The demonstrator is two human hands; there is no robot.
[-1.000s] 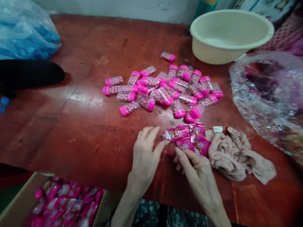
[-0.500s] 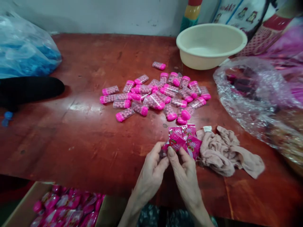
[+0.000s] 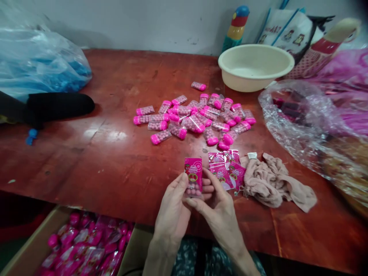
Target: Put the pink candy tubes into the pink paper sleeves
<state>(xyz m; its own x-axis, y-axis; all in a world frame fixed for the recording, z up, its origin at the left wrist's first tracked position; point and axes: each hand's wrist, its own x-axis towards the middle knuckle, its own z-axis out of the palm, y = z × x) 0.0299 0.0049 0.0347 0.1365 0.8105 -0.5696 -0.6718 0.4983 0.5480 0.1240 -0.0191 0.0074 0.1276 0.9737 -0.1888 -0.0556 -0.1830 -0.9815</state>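
Note:
Upright between my hands is a small clear candy container of round pink candies, its upper part covered by a printed pink sleeve. My left hand is closed on its left side, thumb against the front edge. My right hand holds its right side and bottom, with the thumb low and the fingers partly behind. Just right of it lie several flat pink printed sleeves. Beyond my hands is a loose pile of pink-capped candy containers without sleeves.
A crumpled beige cloth lies right of the sleeves. Clear plastic wrap covers the table's right side. A cream basin stands at the back. Below the left front edge, a cardboard box holds sleeved containers. A blue-filled bag sits left.
The container has come up off the sleeves and moved left, now upright with its printed front showing. My right fingers have shifted from its front to its side and back. The view has shifted slightly.

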